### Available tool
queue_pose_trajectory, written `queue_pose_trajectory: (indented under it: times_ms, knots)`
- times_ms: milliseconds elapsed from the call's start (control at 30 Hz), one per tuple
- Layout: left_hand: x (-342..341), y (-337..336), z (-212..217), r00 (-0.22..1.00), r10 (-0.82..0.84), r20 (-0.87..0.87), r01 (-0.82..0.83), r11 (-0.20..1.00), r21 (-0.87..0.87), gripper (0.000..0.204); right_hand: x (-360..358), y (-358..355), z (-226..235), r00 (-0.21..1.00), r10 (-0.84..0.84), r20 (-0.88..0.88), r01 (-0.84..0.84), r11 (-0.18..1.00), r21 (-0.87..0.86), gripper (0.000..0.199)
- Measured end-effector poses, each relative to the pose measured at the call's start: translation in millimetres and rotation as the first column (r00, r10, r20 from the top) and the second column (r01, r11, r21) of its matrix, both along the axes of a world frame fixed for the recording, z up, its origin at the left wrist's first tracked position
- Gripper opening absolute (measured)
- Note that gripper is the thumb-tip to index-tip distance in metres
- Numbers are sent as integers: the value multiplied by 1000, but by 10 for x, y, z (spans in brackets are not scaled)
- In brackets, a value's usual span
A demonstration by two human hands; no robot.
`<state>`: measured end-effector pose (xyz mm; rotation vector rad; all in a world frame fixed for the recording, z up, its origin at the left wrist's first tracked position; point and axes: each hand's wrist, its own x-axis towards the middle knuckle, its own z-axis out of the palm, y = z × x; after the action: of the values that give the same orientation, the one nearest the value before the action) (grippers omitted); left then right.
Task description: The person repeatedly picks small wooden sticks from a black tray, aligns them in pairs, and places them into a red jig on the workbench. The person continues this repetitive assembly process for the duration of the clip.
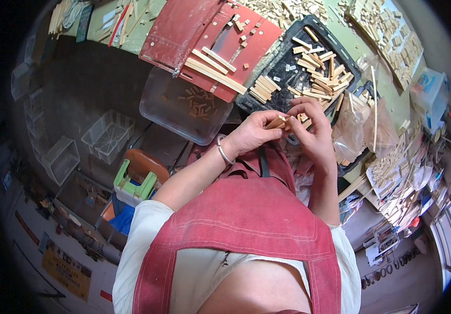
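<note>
Tray [282, 62] beyond wooden sticks [276, 123], long axis seemingly rightward, pinched in both hands' fingers [273, 134] [305, 109]

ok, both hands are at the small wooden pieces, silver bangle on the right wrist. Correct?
Not quite: in the head view, the silver bangle is on the left wrist, not the right. The rest stands: the left hand and right hand are both at the small wooden pieces.
</note>
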<state>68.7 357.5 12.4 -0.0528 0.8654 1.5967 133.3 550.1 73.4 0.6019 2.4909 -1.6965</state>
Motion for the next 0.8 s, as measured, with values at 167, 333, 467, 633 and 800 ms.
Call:
queue_pose_trajectory:
  times_ms: [167, 333, 467, 633, 800]
  knots:
    - [-27, -37, -44, 998, -17, 53, 21, 997, -77, 35, 105, 87, 127, 927, -356, 121, 375, 849, -373, 7]
    - [-3, -27, -104, 990, 17, 137, -7, 997, -76, 27, 299, 120, -44, 890, -159, 426, 360, 820, -445, 6]
    - [-9, -4, -110, 995, -46, 85, 54, 993, -100, 24, 289, -4, -232, 893, -155, 422, 374, 779, -504, 11]
    - [-29, -39, -182, 972, -203, -119, 185, 971, -150, 21, 368, -27, -357, 916, -88, 392, 276, 846, -455, 19]
    - [-79, -39, -274, 969, -242, -49, 232, 961, -153, 15, 290, -82, -150, 986, 163, 27, -165, 962, 216, 52]
